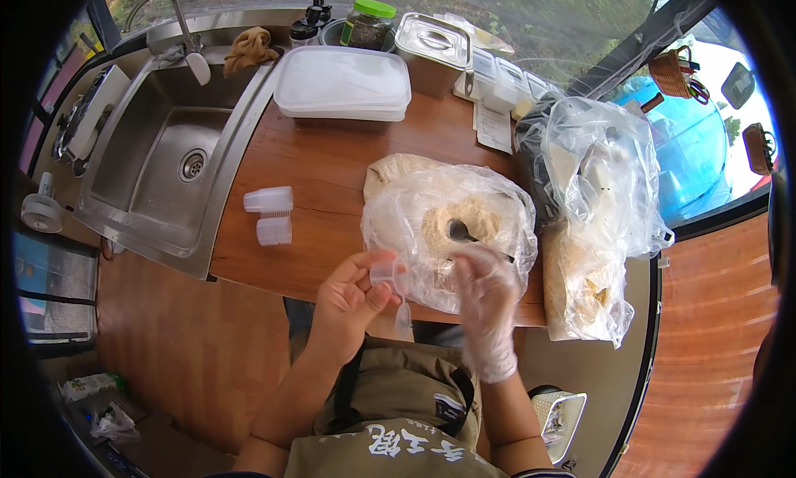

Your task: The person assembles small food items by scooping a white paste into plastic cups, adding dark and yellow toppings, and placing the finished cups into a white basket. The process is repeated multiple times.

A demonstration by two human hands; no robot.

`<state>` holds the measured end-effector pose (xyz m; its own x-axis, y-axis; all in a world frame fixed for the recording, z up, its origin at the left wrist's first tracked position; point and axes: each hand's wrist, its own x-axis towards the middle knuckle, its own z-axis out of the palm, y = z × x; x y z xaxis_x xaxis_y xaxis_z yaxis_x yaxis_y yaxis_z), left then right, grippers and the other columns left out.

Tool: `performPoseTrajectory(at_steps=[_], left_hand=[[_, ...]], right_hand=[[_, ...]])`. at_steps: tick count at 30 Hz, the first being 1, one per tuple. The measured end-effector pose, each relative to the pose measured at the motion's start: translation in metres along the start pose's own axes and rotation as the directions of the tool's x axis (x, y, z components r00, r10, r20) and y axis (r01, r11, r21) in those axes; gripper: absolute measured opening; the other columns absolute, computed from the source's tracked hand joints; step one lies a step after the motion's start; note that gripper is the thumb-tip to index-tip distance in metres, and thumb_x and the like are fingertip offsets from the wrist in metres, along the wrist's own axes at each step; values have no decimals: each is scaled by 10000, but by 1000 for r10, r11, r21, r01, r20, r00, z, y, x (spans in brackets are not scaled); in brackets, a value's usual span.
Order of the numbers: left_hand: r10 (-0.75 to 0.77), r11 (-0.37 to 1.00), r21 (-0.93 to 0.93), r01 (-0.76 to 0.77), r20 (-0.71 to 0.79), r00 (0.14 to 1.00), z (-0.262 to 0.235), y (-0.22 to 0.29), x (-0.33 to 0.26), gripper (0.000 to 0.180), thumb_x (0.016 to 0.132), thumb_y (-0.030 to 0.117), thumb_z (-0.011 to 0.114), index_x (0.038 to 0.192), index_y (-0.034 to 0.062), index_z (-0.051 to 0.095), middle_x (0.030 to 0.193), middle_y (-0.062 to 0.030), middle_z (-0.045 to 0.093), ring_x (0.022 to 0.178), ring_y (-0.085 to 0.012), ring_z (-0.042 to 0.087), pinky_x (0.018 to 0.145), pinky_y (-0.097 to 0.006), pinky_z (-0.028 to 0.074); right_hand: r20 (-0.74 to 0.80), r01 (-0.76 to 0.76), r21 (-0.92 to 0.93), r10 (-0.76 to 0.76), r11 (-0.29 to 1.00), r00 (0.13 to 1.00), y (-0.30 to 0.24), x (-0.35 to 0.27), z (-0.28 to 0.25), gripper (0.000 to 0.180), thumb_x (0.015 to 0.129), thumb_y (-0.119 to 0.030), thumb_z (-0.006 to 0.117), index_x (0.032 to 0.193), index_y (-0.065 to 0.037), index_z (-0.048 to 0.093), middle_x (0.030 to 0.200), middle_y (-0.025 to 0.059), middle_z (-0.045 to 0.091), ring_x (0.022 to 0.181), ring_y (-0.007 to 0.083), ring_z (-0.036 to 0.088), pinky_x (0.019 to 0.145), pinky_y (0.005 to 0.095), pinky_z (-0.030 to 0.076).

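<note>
My bare left hand (pixel 352 300) pinches a small clear plastic cup (pixel 385 272) with its attached lid (pixel 403 319) hanging open below it. In front of me lies an opened clear plastic bag (pixel 390 221) with pale beige powder (pixel 489 217) inside. A black spoon (pixel 458 229) rests its bowl in the powder, its handle slanting toward my right hand (pixel 487 308). That hand wears a clear plastic glove, and its fingers are closed at the spoon's handle; the fingertips are partly blurred. Two stacks of clear cups (pixel 269 200) lie on the wooden counter (pixel 319 159) to the left.
Left of the counter is a steel sink (pixel 141 159) with a faucet (pixel 178 22) and a brown cloth (pixel 249 51). Along the back stand white lidded containers (pixel 344 80), a green-lidded jar (pixel 369 24) and a lidded steel container (pixel 433 51). Bulky plastic bags (pixel 601 163) crowd the right side.
</note>
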<state>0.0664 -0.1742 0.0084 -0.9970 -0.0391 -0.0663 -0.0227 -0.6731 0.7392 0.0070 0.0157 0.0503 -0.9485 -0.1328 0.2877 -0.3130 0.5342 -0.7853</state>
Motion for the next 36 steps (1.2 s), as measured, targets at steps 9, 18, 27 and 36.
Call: performPoseTrajectory(at_steps=[9, 18, 27, 36], left_hand=[[-150, 989, -8, 151, 61, 987, 24, -35, 3, 404, 1025, 73, 700, 1403, 24, 567, 1287, -157, 695, 1044, -186, 676, 927, -326, 557], [-161, 986, 58, 159, 38, 986, 38, -49, 12, 421, 1036, 92, 696, 1425, 7, 558, 1305, -141, 693, 1084, -169, 657, 930, -328, 556], [-128, 989, 68, 132, -63, 990, 43, -61, 32, 425, 1062, 133, 684, 1430, -31, 550, 1312, -130, 670, 1097, -160, 644, 980, -321, 534], [-152, 988, -25, 150, -198, 968, 51, -68, 53, 433, 1077, 158, 670, 1438, -38, 533, 1315, -142, 671, 1081, -156, 645, 1004, -306, 528]], right_hand=[[88, 135, -630, -102, 765, 991, 91, 15, -44, 143, 888, -110, 768, 1005, -32, 739, 969, 148, 693, 974, 375, 629, 858, 469, 510], [93, 118, -502, -82, 857, 992, 81, 25, -43, 120, 884, -80, 765, 960, 12, 768, 879, 158, 695, 867, 364, 655, 785, 444, 524], [79, -233, -138, 245, 963, 966, 87, 27, -41, 162, 932, -63, 775, 1014, 76, 775, 834, 122, 738, 731, 128, 637, 706, 301, 513], [22, -373, 43, 373, 927, 928, 88, 26, -70, 155, 936, -65, 772, 1018, 67, 778, 801, 102, 719, 746, 93, 603, 694, 283, 488]])
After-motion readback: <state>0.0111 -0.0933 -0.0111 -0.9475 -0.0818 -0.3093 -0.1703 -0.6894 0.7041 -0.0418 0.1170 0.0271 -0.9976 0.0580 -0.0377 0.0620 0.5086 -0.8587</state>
